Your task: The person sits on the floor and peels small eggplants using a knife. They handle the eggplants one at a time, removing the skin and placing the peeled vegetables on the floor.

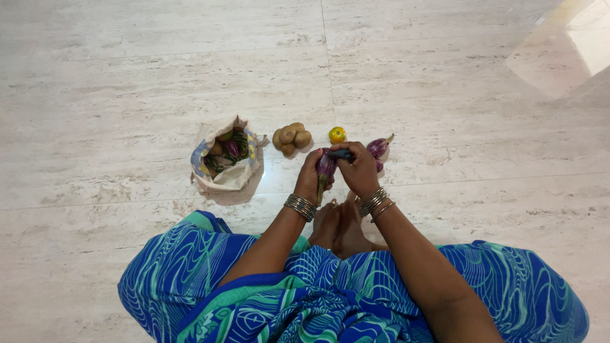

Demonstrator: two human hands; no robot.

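Purple brinjal [325, 168] held stem-down above the feet, left hand [311, 178] wrapped round it to steady; right hand [358, 170] closed on a dark tool (prob. a knife) [340, 154] w/ tip at its top end.
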